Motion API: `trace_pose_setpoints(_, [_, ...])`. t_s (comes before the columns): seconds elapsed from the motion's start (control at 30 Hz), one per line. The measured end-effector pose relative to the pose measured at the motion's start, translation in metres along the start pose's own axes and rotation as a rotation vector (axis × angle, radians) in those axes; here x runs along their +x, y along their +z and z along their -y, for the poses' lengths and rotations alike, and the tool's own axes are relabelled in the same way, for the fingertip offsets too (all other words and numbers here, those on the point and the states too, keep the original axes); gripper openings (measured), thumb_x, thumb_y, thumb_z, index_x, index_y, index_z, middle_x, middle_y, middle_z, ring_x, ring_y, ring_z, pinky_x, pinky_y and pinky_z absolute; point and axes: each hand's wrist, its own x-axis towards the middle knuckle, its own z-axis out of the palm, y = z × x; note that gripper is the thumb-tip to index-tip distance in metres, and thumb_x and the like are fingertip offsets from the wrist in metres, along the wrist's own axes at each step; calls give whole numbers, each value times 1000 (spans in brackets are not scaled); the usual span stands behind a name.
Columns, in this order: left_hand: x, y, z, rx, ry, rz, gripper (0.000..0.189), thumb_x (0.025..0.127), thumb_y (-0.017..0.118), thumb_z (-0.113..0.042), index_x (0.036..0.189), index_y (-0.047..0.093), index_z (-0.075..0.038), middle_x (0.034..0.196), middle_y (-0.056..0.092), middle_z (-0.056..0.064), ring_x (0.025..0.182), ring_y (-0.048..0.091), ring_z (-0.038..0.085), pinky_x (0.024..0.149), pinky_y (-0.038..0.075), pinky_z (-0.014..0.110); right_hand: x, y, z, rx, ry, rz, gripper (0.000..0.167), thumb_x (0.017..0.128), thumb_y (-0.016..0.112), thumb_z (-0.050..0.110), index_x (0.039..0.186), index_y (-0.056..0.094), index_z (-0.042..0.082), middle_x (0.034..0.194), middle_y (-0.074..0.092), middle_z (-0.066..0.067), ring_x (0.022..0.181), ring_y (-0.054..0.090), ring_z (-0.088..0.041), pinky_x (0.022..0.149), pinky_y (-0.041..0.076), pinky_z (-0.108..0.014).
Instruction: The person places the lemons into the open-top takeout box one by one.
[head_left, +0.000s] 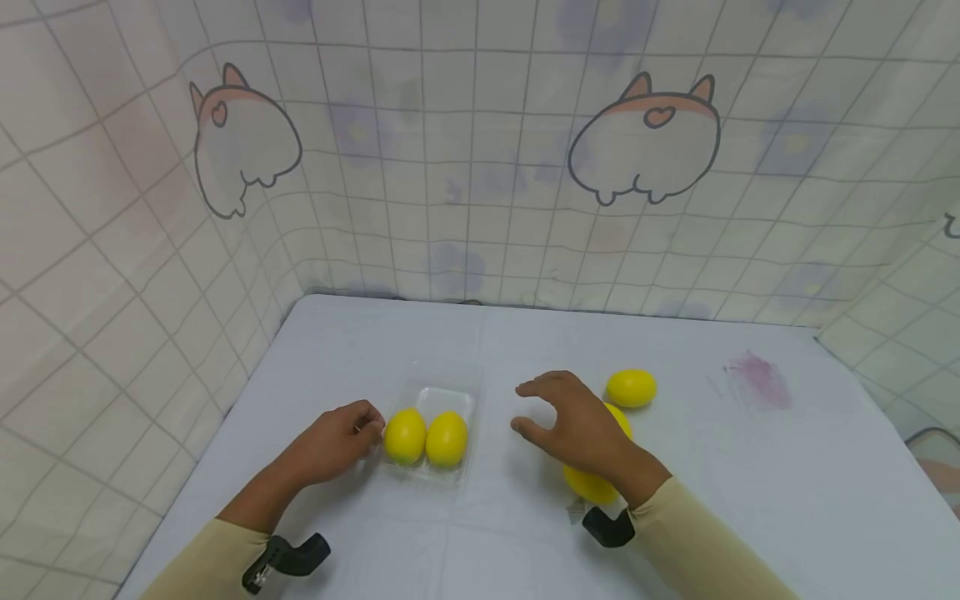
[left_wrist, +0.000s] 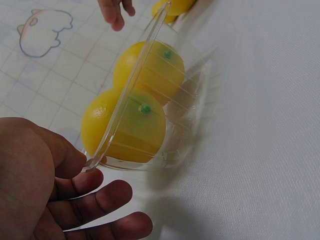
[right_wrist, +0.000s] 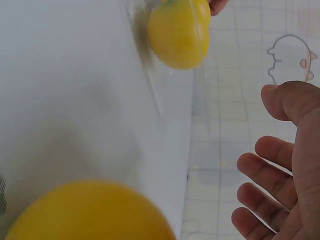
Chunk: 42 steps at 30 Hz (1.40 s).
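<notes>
A clear plastic container [head_left: 448, 402] sits on the table with two yellow lemons [head_left: 405, 437] side by side in its near half. Green stem ends [left_wrist: 145, 108] show on these lemons in the left wrist view. My left hand [head_left: 330, 446] pinches the container's rim [left_wrist: 94, 162] between thumb and index finger, the other fingers loosely bent below. To the right of the container, my right hand [head_left: 577, 429] hovers above the table with fingers spread and nothing held. Beneath it, yellow lemons [head_left: 590, 485] are partly hidden. Another lemon [head_left: 632, 388] lies just beyond that hand.
A white cloth covers the table [head_left: 510, 542]. At the far right is a pinkish smudged patch [head_left: 761, 381]. A grid-patterned curtain [head_left: 480, 167] with animal drawings hangs behind the table and along its sides. Both sleeves carry black wrist mounts [head_left: 300, 557].
</notes>
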Motion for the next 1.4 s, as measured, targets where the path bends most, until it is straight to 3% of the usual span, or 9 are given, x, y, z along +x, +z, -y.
trace_pose_setpoints(0.23, [-1, -1, 0, -4, -1, 0, 17, 105, 56, -25, 111, 63, -11, 90, 64, 0, 77, 55, 18, 65, 48, 35, -8, -10, -16, -7, 77, 10, 50, 91, 76, 44, 134, 67, 20, 138, 59, 0, 135, 48, -25, 109, 41, -51])
trace_pose_setpoints(0.7, [1, 1, 0, 0, -25, 2, 17, 105, 56, -26, 111, 63, -12, 92, 65, 0, 78, 57, 19, 65, 49, 34, -29, -31, -44, 6, 128, 7, 52, 92, 76, 43, 137, 64, 21, 141, 56, -5, 137, 45, -33, 110, 36, -58])
trace_pose_setpoints(1.1, [-2, 1, -3, 10, -18, -1, 18, 105, 57, -26, 111, 63, -11, 91, 64, -1, 79, 55, 18, 65, 48, 35, -54, -41, -67, -7, 36, -57, 49, 89, 81, 27, 134, 66, 11, 134, 63, -6, 127, 53, -33, 106, 41, -57])
trace_pose_setpoints(1.4, [-3, 1, -5, 14, -24, 0, 17, 105, 56, -25, 111, 63, -11, 89, 63, 0, 78, 54, 19, 64, 47, 35, -65, -48, -80, -12, 107, -21, 55, 90, 80, 28, 141, 61, 15, 140, 58, -11, 124, 54, -37, 101, 44, -60])
